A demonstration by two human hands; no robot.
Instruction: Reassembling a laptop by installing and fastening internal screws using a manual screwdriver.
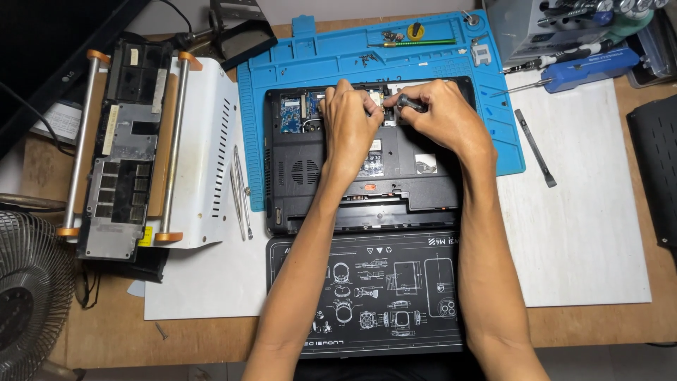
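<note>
Head view: laptop [367, 176] upside down on blue mat [282, 77], bay open. Right hand [444, 116] grip clamped on screwdriver [410, 104], left hand [349, 123] steadying, fingers curled, probably empty. Mid-unscrewing; next needs tip kept seated.

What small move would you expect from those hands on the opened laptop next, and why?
Probably turning the screwdriver: the right hand grips its dark handle over the laptop's open bay, and the left hand steadies beside it. The tip is hidden.

Two bare forearms, no sleeves, left hand [349, 123], right hand [444, 116], no rings/watch
</note>
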